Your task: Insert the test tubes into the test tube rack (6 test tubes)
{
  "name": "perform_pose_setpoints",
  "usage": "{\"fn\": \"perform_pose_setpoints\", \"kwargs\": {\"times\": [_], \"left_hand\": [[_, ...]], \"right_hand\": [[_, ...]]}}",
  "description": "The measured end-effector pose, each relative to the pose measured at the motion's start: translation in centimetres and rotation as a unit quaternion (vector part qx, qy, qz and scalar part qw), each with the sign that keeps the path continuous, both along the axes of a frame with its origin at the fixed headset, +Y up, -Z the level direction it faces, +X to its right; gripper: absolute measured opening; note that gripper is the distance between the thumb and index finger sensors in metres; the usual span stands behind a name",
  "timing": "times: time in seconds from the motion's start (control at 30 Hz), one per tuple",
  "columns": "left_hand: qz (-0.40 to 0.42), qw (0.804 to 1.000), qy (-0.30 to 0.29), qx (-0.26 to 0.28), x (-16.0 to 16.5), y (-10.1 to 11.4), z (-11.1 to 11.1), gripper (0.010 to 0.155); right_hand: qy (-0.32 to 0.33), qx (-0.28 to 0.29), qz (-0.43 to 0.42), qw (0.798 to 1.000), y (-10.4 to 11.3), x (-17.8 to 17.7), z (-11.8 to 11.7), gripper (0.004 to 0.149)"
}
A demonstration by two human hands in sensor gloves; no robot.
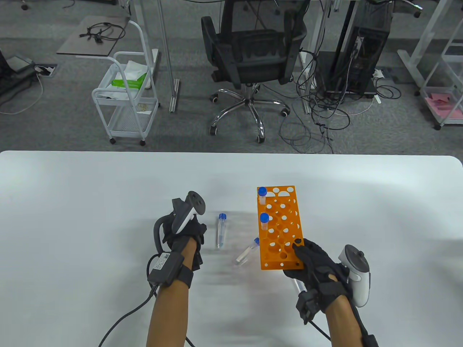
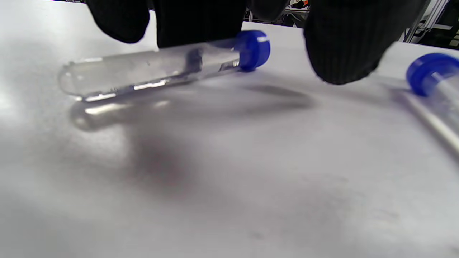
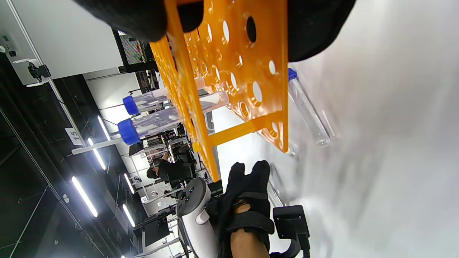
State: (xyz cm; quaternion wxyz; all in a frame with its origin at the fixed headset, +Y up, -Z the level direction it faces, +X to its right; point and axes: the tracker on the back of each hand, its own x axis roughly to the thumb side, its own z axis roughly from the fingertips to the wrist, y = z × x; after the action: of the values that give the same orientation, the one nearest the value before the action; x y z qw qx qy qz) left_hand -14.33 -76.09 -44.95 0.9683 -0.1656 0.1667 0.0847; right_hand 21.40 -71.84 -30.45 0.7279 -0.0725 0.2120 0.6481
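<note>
An orange test tube rack (image 1: pixel 285 231) stands on the white table (image 1: pixel 90 202) with two blue-capped tubes (image 1: pixel 262 195) (image 1: pixel 264 221) upright in its left column. My right hand (image 1: pixel 314 265) grips the rack's near corner; in the right wrist view the rack (image 3: pixel 233 71) sits between thumb and fingers. My left hand (image 1: pixel 186 226) is lowered left of the rack. In the left wrist view its fingertips (image 2: pixel 200 21) touch a lying tube (image 2: pixel 154 70) from above, the thumb (image 2: pixel 340 50) apart from it. Two more tubes (image 1: pixel 221 231) (image 1: pixel 247 251) lie between the hands.
Another tube (image 1: pixel 298 285) pokes out from under my right hand near the rack's front. Glove cables (image 1: pixel 126 318) trail toward the table's near edge. Beyond the far edge are an office chair (image 1: pixel 253 54) and a white cart (image 1: pixel 126 97).
</note>
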Motion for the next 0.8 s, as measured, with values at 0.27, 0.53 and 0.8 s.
{"fn": "perform_pose_setpoints", "kwargs": {"times": [0.27,0.53,0.8], "left_hand": [[-0.025,1.0,-0.005,0.012,0.2,-0.6,-0.7,0.066],[-0.064,0.997,-0.039,0.019,1.1,-0.4,-1.1,0.054],[-0.029,0.998,-0.037,0.04,0.1,1.7,0.3,0.054]], "right_hand": [[-0.004,-0.002,0.006,1.0,0.1,0.2,-0.1,0.054],[-0.007,-0.003,0.008,1.0,0.1,0.4,-0.1,0.054],[-0.003,-0.007,0.004,1.0,0.1,0.2,-0.1,0.054]]}}
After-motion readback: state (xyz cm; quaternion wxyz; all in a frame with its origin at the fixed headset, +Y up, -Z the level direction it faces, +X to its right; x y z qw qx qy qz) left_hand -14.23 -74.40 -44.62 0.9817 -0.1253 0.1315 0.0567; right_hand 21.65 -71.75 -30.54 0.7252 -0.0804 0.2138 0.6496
